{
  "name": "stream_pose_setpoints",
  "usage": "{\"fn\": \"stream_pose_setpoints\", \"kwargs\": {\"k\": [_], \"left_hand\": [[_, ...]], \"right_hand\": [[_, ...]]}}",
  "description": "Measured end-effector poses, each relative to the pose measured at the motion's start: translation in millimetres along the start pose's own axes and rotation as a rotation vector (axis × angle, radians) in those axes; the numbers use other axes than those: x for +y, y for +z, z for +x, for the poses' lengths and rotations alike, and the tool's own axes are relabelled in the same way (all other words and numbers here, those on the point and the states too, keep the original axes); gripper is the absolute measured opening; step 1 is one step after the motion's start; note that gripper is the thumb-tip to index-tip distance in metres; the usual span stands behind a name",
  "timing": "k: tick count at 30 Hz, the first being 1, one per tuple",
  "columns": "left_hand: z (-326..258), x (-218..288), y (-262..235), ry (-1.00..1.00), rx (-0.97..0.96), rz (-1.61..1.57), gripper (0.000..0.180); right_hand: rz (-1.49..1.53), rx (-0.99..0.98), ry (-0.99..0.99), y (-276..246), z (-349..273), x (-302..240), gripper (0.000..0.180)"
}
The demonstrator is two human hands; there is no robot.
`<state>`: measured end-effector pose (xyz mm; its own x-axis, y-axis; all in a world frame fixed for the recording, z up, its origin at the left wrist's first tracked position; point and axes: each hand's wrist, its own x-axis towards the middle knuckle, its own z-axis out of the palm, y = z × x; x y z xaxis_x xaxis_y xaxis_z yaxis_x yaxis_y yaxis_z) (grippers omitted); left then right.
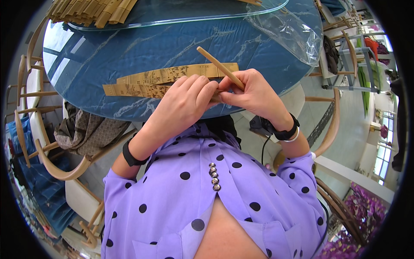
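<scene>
While the left hand (185, 95) curls over the lower tan strip (133, 90), pinching its near right part, the right hand (248, 90) grips a smooth, round wooden stick (217, 64) slanting away leftward. Right thumb and forefinger meet beside the left fingertips; what lies between, cannot tell. Upper strip (172, 73), flat, dark-printed, just beyond the hands. Tabletop (129, 47) edge curves close below the wrists; open room beyond the strips, glossy blue, pale-veined. Farther off: rounded glass rim (181, 20); stacked tan slats (95, 11), left; crinkled clear plastic (286, 36), right.

Dining-style room: table (142, 47), wooden chairs (64, 174)
</scene>
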<state>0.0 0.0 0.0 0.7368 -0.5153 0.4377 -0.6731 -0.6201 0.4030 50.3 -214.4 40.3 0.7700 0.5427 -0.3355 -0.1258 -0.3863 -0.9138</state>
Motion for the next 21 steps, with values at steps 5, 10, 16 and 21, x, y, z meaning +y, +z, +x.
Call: {"fn": "stream_pose_setpoints", "kwargs": {"k": [5,10,16,21], "left_hand": [[0.1,-4.1,-1.6,-0.013,0.033,-0.045,0.044],[-1.1,-7.4,-6.6,-0.059,0.070,-0.047,0.044],[-2.0,-13.3,-9.2,-0.070,0.124,-0.006,0.045],[-0.9,-15.0,-11.1,-0.067,0.138,-0.005,0.045]], "right_hand": [[-0.147,0.025,-0.002,-1.9,0.2,-9.5,0.024],[-0.281,0.180,-0.160,-12.8,-15.1,-9.6,0.043],[-0.849,0.501,-0.572,-21.6,-29.6,-1.7,0.036],[-1.130,0.579,-0.676,-23.8,-35.0,2.2,0.038]]}}
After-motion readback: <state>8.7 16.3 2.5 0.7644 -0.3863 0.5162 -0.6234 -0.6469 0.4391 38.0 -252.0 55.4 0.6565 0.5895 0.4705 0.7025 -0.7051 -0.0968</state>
